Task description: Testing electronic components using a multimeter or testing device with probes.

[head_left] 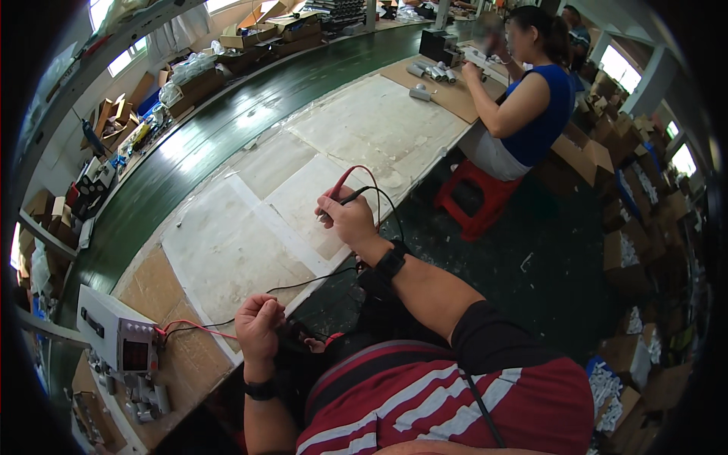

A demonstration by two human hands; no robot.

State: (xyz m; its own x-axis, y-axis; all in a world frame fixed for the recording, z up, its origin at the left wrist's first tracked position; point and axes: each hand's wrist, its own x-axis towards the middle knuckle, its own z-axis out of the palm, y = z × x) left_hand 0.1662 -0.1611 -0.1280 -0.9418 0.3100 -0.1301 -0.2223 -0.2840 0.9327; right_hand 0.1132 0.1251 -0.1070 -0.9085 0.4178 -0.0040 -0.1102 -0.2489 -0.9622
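Observation:
In front of me over the table edge, my right hand [355, 221] is closed on a pair of test probes, one with a red lead [349, 174] and one with a black lead [389, 201]. The leads loop up and back over the hand. Lower and to the left, my left hand [259, 327] is closed, thumb against the curled fingers; whatever it pinches is hidden. A thin black wire [311, 281] runs past its fingertips. At the lower left stands a white bench power box [114, 326] with a dark display, red and black leads plugged into it.
Paper sheets cover the long worktable [227, 235]. Silvery cylindrical parts [148, 402] lie beside the box. At the far right a person in blue [552, 98] works on a red stool [481, 201], near more cylinders [432, 72]. Cartons of parts [626, 250] are stacked at right.

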